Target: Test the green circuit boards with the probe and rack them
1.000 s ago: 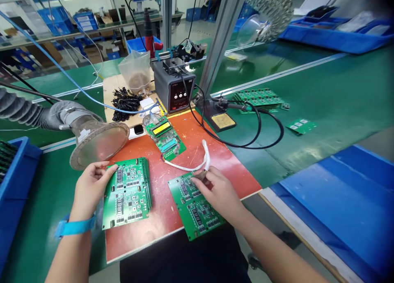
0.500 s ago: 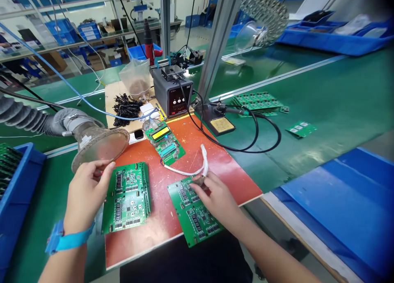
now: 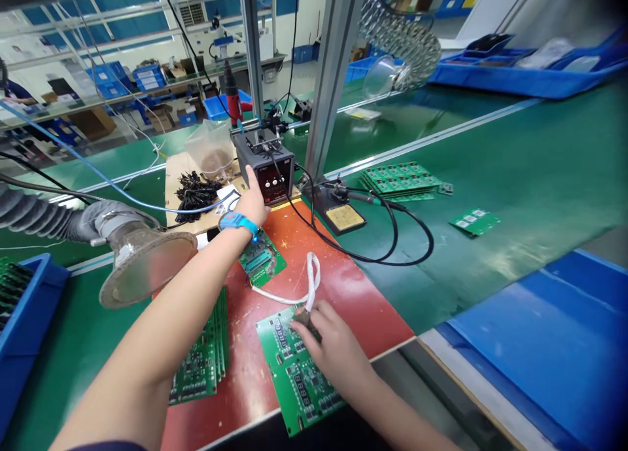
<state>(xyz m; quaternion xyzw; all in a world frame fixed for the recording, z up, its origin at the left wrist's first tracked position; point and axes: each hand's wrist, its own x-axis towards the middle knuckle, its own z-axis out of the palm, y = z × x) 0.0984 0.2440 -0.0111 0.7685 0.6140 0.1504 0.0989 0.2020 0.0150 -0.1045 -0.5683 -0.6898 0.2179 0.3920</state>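
Presently the right hand (image 3: 328, 343) has its thumb and fingers clamped on a brownish connector (image 3: 302, 315) at the far end of a green circuit board (image 3: 292, 369), which carries four-digit displays, reaches out at eight o'clock from that hand and overhangs the near edge of the red mat (image 3: 353, 300). A white-sleeved cable (image 3: 313, 274) curves from the connector to the socketed board (image 3: 262, 275) at eleven o'clock. Above that board hangs the left hand (image 3: 252, 201), a blue strap (image 3: 239, 222) on its wrist, one finger extended before the soldering station (image 3: 275, 176); I cannot tell whether it touches, or how the other fingers sit. At nine o'clock, partly behind the left forearm, lies a stack of circuit boards (image 3: 209, 356)
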